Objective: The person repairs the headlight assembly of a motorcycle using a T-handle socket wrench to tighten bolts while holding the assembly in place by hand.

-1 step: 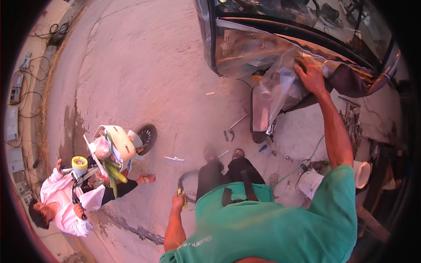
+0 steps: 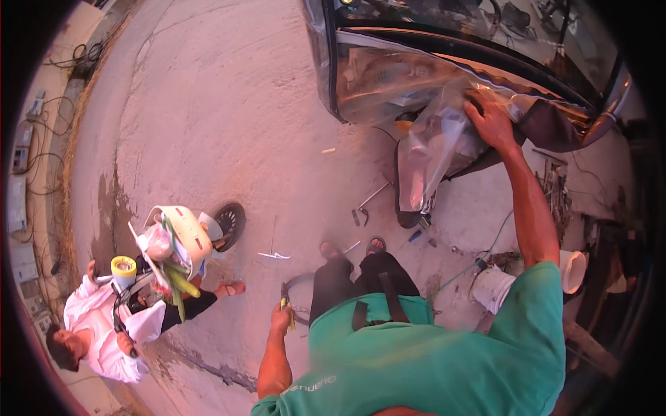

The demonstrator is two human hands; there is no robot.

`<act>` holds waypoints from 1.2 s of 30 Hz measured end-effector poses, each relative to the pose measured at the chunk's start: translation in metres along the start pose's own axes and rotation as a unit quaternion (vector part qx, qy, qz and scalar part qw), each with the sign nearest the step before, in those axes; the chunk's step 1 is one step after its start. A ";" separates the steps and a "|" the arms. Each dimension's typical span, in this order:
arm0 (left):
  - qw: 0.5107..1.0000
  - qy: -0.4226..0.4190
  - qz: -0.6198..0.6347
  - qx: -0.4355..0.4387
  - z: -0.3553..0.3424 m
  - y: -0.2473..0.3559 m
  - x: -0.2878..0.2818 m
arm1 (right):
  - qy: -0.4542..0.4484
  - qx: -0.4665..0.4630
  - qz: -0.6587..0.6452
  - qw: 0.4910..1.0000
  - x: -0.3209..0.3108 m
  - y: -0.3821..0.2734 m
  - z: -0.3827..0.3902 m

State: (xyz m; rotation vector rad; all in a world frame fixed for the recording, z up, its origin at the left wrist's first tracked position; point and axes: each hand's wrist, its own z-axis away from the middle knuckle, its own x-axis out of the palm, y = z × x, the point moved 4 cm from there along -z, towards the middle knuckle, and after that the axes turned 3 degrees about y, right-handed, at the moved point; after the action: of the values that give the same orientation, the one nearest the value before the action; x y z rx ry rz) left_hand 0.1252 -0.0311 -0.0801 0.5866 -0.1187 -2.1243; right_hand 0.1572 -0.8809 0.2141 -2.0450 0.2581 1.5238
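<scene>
My left hand (image 2: 280,318) hangs low beside my left leg, fingers closed round yellow-handled pliers (image 2: 285,302). Behind the pliers, a dark curved hose-like loop (image 2: 303,279) lies close to my leg. My right arm reaches forward, and my right hand (image 2: 494,125) grips a crumpled clear plastic sheet (image 2: 444,142). That sheet hangs from the side of a dark-framed vehicle cover (image 2: 472,55). Below it, a dark-edged flap of the cover (image 2: 408,180) droops toward the ground.
A hammer (image 2: 361,208) and small tools (image 2: 415,236) lie before my feet. To the left, a person in a pink top (image 2: 104,326) holds a two-wheeler's handlebar; its cream basket (image 2: 182,225) carries vegetables. White buckets (image 2: 491,290) stand right of me. Wall boxes (image 2: 17,204) line the left.
The view has shifted slightly, so the ground and wall on the left sit a little lower. The two-wheeler's basket appears turned a little. Both my hands keep their places.
</scene>
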 end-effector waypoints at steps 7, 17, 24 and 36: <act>0.959 -0.092 -0.236 0.131 -0.286 0.090 0.075 | 0.012 -0.006 0.046 0.999 0.010 0.012 -0.008; 0.854 -0.144 -0.380 0.325 -0.498 0.259 0.326 | 0.137 -0.088 0.270 0.949 0.030 0.048 -0.033; 0.717 -0.182 -0.538 0.405 -0.624 0.212 0.425 | 0.107 -0.085 0.386 0.912 0.146 0.024 -0.091; 0.614 -0.281 -0.226 0.702 -0.203 0.423 0.436 | 0.146 -0.016 0.134 0.980 0.184 0.057 -0.038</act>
State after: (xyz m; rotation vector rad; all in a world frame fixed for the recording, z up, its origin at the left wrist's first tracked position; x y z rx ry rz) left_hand 0.3248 -0.6010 -0.2929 0.7771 -2.3672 -2.2215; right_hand 0.2230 -0.9154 0.0320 -2.3335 0.6488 1.3772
